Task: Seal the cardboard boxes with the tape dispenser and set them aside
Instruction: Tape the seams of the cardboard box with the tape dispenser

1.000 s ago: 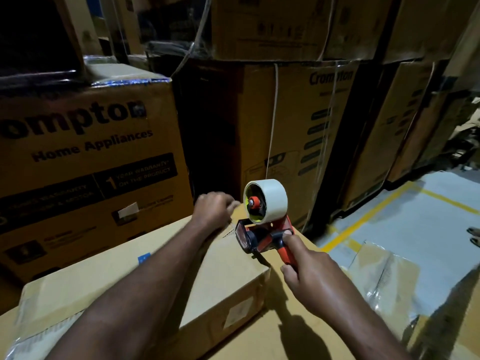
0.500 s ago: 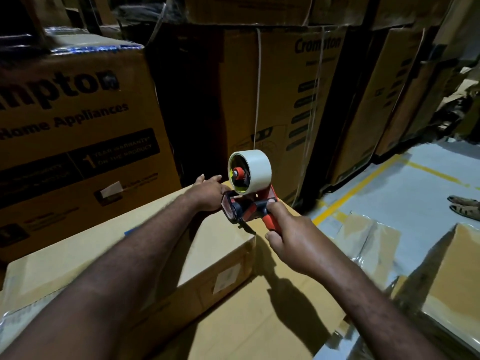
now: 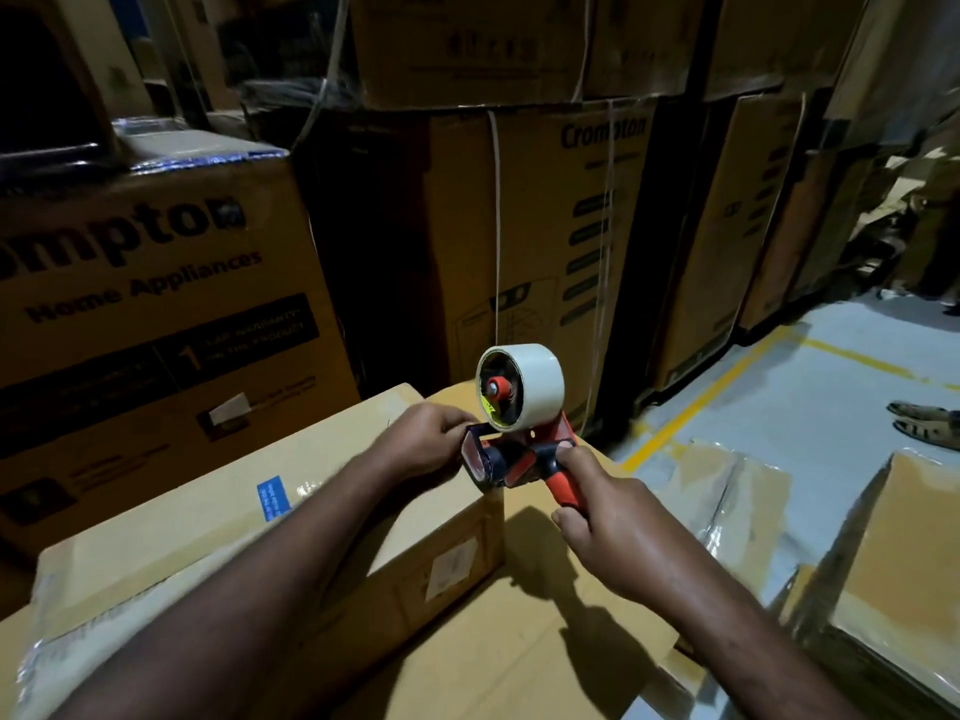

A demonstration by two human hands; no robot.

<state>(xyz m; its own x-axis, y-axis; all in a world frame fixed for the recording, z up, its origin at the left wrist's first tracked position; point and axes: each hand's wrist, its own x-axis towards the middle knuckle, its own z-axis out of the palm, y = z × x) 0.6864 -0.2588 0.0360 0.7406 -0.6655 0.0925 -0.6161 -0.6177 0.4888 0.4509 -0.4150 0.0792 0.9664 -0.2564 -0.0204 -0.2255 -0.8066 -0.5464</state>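
I see both hands on the dispenser (image 3: 511, 454) over the box's (image 3: 208, 532) right corner, centre frame.
My right hand (image 3: 608, 522) grasps the red handle, with the roll (image 3: 530, 379) standing on top. My left hand (image 3: 421, 444) curls its fingers round the dispenser's front end; I cannot tell if it pinches tape. The box lies lower left on a wider carton (image 3: 493, 662), and printed cartons (image 3: 156, 283) are stacked across the upper frame.
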